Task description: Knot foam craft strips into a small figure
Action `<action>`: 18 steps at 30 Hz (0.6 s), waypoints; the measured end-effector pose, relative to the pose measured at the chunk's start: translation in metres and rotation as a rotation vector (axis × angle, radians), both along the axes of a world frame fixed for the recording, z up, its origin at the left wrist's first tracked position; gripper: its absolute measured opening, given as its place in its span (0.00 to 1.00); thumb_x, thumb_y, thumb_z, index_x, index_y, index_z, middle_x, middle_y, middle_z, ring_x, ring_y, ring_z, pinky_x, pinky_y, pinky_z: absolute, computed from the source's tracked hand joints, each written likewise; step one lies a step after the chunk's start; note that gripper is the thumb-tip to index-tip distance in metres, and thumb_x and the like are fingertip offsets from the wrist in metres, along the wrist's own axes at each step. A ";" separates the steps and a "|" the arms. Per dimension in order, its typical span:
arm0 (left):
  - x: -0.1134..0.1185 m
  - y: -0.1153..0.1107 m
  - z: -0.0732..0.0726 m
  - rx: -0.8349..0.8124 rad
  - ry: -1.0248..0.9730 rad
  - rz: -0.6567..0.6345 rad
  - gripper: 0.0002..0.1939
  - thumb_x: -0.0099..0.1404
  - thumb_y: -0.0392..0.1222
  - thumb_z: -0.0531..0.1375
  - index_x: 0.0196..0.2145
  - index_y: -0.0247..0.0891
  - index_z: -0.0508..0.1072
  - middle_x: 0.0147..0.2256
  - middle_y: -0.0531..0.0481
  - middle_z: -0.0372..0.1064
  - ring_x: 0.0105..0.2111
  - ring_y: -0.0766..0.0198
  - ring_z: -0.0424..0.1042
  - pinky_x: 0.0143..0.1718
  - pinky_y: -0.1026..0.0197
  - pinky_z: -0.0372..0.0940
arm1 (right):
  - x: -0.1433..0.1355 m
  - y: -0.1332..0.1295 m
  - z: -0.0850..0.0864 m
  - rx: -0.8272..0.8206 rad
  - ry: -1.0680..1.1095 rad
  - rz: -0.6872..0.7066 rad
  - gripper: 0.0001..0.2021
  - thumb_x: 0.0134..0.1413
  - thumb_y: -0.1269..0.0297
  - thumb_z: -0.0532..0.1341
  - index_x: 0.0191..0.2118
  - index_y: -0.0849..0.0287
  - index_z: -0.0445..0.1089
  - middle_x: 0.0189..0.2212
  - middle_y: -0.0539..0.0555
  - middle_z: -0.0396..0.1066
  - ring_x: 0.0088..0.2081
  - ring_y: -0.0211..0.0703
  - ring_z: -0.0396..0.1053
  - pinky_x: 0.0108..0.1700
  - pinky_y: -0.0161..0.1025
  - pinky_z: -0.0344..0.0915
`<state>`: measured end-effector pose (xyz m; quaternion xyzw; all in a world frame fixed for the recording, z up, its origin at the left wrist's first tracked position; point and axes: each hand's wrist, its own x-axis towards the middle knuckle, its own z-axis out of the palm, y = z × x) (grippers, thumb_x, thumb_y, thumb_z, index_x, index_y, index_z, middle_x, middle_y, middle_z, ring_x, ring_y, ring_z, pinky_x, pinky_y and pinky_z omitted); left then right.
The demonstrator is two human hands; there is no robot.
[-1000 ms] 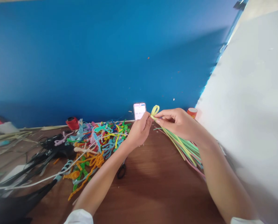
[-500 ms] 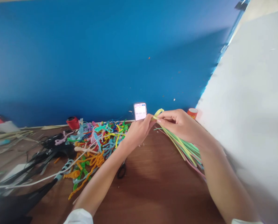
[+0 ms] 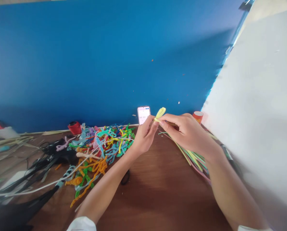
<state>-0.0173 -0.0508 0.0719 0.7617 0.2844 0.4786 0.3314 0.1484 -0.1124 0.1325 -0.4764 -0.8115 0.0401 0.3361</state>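
A looped yellow strip (image 3: pixel 160 113) stands up between my fingertips near the middle of the head view. My left hand (image 3: pixel 145 134) pinches its base from the left. The thumb and finger of my right hand (image 3: pixel 181 128) close on the same strip from the right, and the two hands' fingertips nearly touch. Under my right hand a fan of green, yellow and pink strips (image 3: pixel 195 160) lies on the brown table (image 3: pixel 157 192), partly hidden by the hand and forearm.
Colourful fuzzy stems (image 3: pixel 102 144) are piled at the left, with black cables and a white cord. A phone (image 3: pixel 143 115) leans on the blue wall. Red spool (image 3: pixel 75 127) stands behind the pile, red cup (image 3: pixel 198 116) at the right. Scissors (image 3: pixel 125 177) lie partly behind my left arm.
The yellow loop has become narrower and more upright. My left hand has turned, with its thumb now showing against the base. Both hands remain close together.
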 end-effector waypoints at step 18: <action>0.001 -0.011 0.016 -0.480 -0.409 -0.217 0.15 0.58 0.45 0.58 0.19 0.38 0.59 0.18 0.59 0.40 0.19 0.73 0.38 0.22 0.63 0.38 | 0.022 0.017 -0.006 -0.233 0.046 0.253 0.19 0.63 0.51 0.57 0.31 0.58 0.77 0.21 0.48 0.63 0.24 0.35 0.52 0.27 0.38 0.49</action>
